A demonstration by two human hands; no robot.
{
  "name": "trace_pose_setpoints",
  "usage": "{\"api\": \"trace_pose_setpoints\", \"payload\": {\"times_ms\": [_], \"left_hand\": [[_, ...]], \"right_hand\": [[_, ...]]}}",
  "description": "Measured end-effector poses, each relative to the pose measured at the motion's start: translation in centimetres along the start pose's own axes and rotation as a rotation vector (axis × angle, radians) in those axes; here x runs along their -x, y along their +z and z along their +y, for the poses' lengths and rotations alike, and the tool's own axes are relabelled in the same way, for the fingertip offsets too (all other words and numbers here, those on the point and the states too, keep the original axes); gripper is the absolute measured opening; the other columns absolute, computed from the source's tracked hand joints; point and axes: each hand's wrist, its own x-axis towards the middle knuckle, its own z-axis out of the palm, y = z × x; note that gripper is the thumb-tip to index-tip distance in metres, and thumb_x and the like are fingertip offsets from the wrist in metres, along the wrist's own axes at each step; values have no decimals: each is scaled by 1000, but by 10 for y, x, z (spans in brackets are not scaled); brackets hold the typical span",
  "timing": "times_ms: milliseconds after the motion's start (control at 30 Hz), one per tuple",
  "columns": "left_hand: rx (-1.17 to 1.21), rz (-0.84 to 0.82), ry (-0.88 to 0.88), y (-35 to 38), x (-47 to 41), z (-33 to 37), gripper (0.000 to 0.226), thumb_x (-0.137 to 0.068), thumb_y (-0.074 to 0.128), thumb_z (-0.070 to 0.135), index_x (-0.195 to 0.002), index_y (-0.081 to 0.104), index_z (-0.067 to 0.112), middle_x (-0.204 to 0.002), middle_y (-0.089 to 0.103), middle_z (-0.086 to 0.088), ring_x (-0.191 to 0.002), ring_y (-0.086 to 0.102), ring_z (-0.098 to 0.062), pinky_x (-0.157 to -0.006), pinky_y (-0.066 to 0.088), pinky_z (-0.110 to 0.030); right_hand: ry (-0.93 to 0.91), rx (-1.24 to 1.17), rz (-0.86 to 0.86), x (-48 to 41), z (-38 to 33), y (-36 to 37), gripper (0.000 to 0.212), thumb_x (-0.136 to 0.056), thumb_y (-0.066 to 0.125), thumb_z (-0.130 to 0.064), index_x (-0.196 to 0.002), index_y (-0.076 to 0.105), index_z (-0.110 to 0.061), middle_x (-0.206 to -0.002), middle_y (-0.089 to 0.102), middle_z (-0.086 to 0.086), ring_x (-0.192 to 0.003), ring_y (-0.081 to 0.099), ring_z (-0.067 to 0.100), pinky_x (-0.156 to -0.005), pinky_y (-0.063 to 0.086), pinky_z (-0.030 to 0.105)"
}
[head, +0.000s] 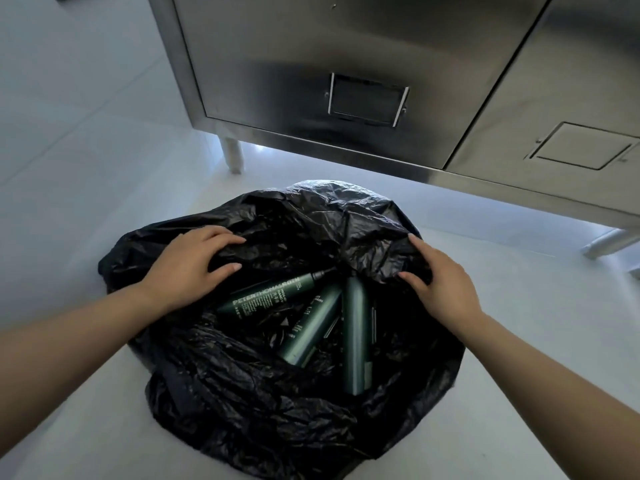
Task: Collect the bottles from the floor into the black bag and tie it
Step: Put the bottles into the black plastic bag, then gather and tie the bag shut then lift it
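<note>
Now the black bag (263, 403) is lying open on the white floor (86, 168) in the lower middle of the frame, and three dark green bottles (310, 323) are resting inside it, fanned side by side. The left hand (187, 265) is gripping the bag's upper left rim, its fingers (225, 233) curling over a fold of plastic. The right hand (446, 282) is gripping the upper right rim likewise. A steel cabinet (311, 46) is standing on legs at the upper right.

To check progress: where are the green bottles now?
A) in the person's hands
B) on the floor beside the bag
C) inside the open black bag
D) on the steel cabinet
C: the three green bottles lie inside the black bag, its mouth open; the left hand and right hand touch only its rim.
</note>
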Motion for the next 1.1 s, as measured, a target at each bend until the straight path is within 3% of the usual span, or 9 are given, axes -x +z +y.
{"api": "trace_pose_setpoints", "payload": {"times_ms": [133,233,433,633,733,833,933,1000,1100], "left_hand": [[54,-47,-19,9,-4,4,45,-83,65,35,-125,54,28,-126,55,1,-116,54,-21,-96,46,-44],[8,-9,-43,16,-3,4,43,-82,66,32,-123,55,31,-120,60,3,-109,59,-21,-87,51,-40],[70,99,-92,6,-20,15,34,-78,73,17,-107,66,34,-93,72,8,-73,64,-15,-66,47,-29],[200,288,-59,-10,-54,55,26,-78,72,19,-100,69,32,-84,68,15,-71,61,-7,-66,39,-13],[193,328,-83,-13,-69,61,25,-80,70,19,-103,68,28,-89,70,7,-79,62,-13,-73,44,-23],[110,265,-69,-3,-61,57,28,-81,69,17,-109,66,23,-101,68,-2,-86,61,-19,-79,46,-31],[45,179,54,10,-48,62,31,-80,70,21,-111,65,22,-111,63,-2,-103,59,-22,-90,46,-35],[60,157,117,16,-44,70,33,-80,70,25,-112,63,24,-114,61,1,-106,58,-20,-92,45,-34],[162,135,135,28,-36,93,34,-80,69,31,-113,61,30,-114,58,7,-106,55,-12,-91,45,-30]], "right_hand": [[7,-166,71,-9,-8,3,52,-78,75,-20,-126,58,-32,-115,69,-4,-101,64,18,-84,41,18],[-35,-257,130,-20,-12,1,42,-77,76,-15,-116,66,-28,-104,71,-7,-86,65,14,-81,44,16],[-63,-293,275,-62,-1,-34,28,-78,73,-6,-104,73,-16,-101,73,0,-88,58,2,-81,34,-4],[36,-350,321,-90,13,-61,27,-81,72,-16,-106,71,-26,-90,68,-12,-78,62,3,-69,35,-4],[64,-417,288,-70,21,-56,31,-78,75,-21,-109,69,-28,-88,62,-27,-68,59,-10,-64,36,-3],[67,-446,228,-40,30,-53,44,-75,77,-32,-116,63,-35,-93,56,-34,-74,55,-20,-63,37,-2],[131,-398,136,-15,35,-54,63,-67,76,-53,-123,49,-49,-98,52,-34,-82,56,-16,-66,39,4],[126,-370,101,-2,37,-53,63,-66,79,-48,-122,51,-44,-97,55,-30,-85,58,-7,-73,41,11],[94,-399,126,9,38,-56,39,-73,80,-28,-103,61,-45,-89,66,-23,-83,65,0,-73,47,14]]}}
